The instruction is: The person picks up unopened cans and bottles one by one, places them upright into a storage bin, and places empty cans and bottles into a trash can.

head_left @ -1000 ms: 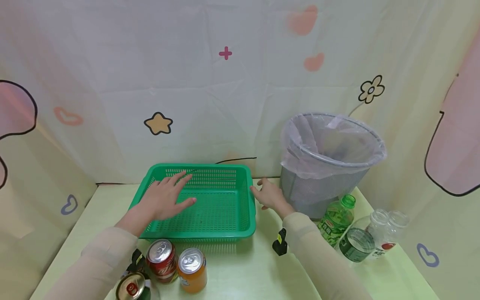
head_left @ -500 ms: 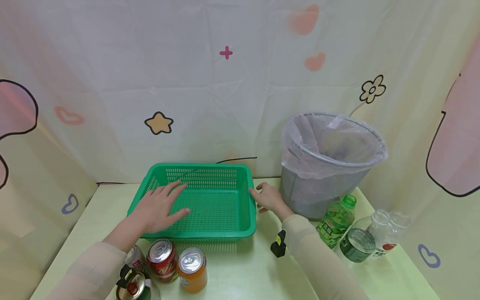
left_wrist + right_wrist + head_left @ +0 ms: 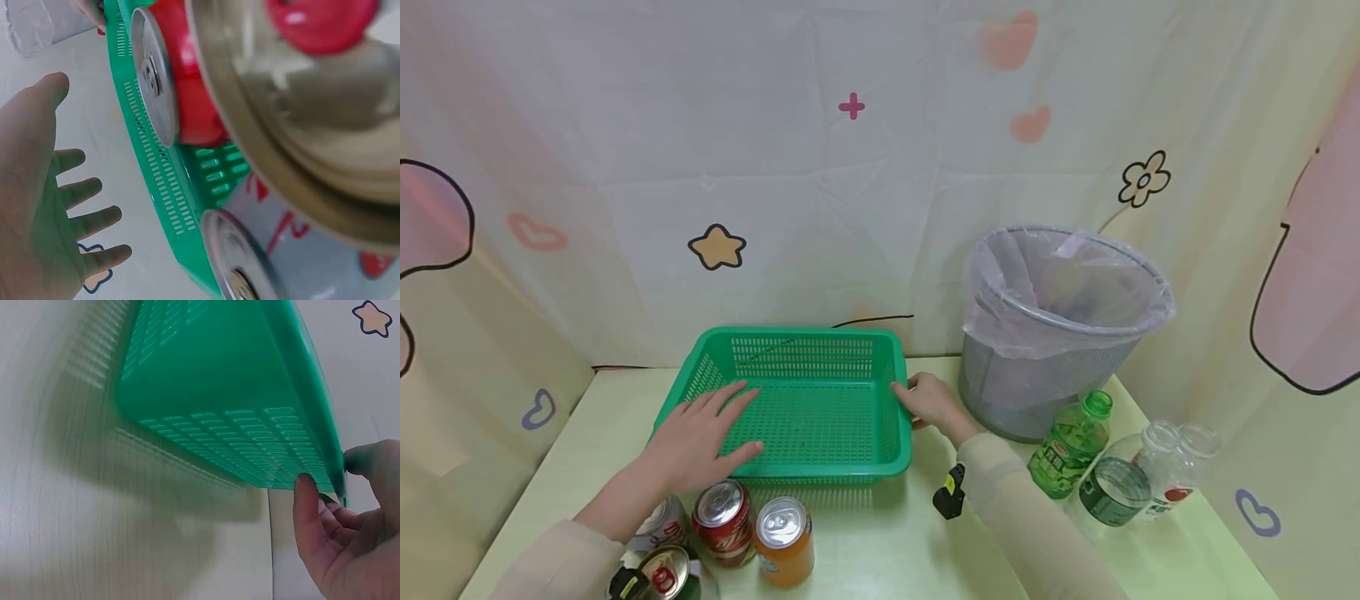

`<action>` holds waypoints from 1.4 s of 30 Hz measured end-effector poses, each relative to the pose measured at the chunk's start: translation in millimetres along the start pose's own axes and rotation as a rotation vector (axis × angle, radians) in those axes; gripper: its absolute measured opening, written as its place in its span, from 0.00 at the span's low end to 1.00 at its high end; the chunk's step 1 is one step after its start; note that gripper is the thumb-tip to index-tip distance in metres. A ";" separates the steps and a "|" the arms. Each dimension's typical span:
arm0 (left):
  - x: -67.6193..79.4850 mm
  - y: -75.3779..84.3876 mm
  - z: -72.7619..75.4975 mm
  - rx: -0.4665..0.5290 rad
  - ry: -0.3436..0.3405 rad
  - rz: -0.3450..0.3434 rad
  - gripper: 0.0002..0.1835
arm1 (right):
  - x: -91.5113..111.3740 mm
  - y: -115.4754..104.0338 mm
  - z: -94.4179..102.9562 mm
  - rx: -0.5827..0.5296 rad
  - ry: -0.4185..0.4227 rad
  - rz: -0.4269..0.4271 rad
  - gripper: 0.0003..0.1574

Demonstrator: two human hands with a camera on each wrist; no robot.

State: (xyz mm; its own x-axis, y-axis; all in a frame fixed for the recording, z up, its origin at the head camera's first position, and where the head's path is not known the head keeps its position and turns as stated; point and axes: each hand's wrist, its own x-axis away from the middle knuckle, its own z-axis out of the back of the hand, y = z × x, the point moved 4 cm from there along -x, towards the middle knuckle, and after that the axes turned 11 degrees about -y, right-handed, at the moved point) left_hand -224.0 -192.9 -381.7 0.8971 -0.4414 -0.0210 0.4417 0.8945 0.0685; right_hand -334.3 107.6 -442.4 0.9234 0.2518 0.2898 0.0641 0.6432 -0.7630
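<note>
A green perforated plastic basket (image 3: 808,473) sits on the table. My right hand (image 3: 936,406) holds its right rim, thumb over the edge and the other fingers against the outer wall (image 3: 219,434) in the right wrist view. Above the basket's front-left corner hovers my left hand (image 3: 696,442), fingers spread and nothing in it. Just below it stand a red can (image 3: 724,523), an orange can (image 3: 786,550), a gold-topped can (image 3: 668,569) and a white can (image 3: 662,518), the last partly hidden by my wrist. The left palm (image 3: 31,231) shows bare in the left wrist view.
At the back right stands a grey mesh bin (image 3: 1007,387) lined with a thin plastic bag (image 3: 992,321). Beside it are a green bottle (image 3: 1067,450) and several clear empty bottles (image 3: 1116,492). A patterned curtain (image 3: 850,208) hangs behind the table.
My left hand has drawn back toward the lower left, over the basket's front corner near the cans. The right hand has come down and taken hold of the basket's right rim.
</note>
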 end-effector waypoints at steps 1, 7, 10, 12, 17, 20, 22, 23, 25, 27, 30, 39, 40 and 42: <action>1.9 -0.6 -0.3 0.002 0.004 0.000 0.38 | -0.1 0.1 -0.2 -0.011 0.003 -0.003 0.28; 14.1 -6.0 -2.1 0.007 0.012 0.014 0.38 | -2.3 2.5 -1.7 -0.065 0.002 -0.010 0.26; 21.3 -8.1 -1.4 0.010 0.020 0.017 0.38 | -3.4 3.9 -2.1 -0.085 0.003 -0.017 0.25; 26.5 -9.4 -0.5 0.010 0.021 0.022 0.38 | -3.7 4.0 -2.5 -0.099 0.003 -0.020 0.25; 37.9 -13.9 -0.2 0.013 0.029 0.037 0.39 | -3.9 3.8 -3.0 -0.120 0.001 -0.027 0.24; 44.3 -14.8 0.8 0.021 0.030 0.043 0.38 | -4.8 4.2 -3.1 -0.129 0.003 -0.031 0.24; 48.6 -15.2 1.8 0.027 0.036 0.047 0.38 | -5.6 4.3 -3.3 -0.137 0.005 -0.031 0.24; 51.0 -15.3 2.4 0.028 0.039 0.048 0.38 | -5.9 4.4 -3.2 -0.141 0.007 -0.030 0.24; 55.7 -16.0 3.0 0.034 0.052 0.050 0.38 | -6.3 4.6 -2.9 -0.148 0.010 -0.031 0.24; 61.1 -17.1 3.2 0.039 0.062 0.058 0.38 | -6.3 4.4 -2.7 -0.152 0.010 -0.030 0.23; 68.8 -19.1 3.2 0.037 0.065 0.071 0.38 | -5.7 3.5 -2.3 -0.162 0.007 -0.031 0.24; 84.2 -23.0 -0.2 0.032 0.098 0.101 0.37 | -4.3 2.2 -4.1 -0.183 -0.007 -0.035 0.24; 85.6 -23.0 -0.7 0.037 0.097 0.104 0.37 | -4.4 2.8 -4.4 -0.186 -0.009 -0.036 0.24; 88.1 -23.3 -2.1 0.043 0.096 0.108 0.36 | -4.3 3.7 -4.9 -0.195 -0.012 -0.039 0.25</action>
State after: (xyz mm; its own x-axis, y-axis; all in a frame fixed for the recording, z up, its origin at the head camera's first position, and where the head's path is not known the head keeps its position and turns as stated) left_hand -155.2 -252.5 -387.2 0.9371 -0.3325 -0.1063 0.3439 0.9316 0.1180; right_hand -336.2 105.4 -449.3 0.9141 0.2390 0.3277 0.1733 0.5005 -0.8482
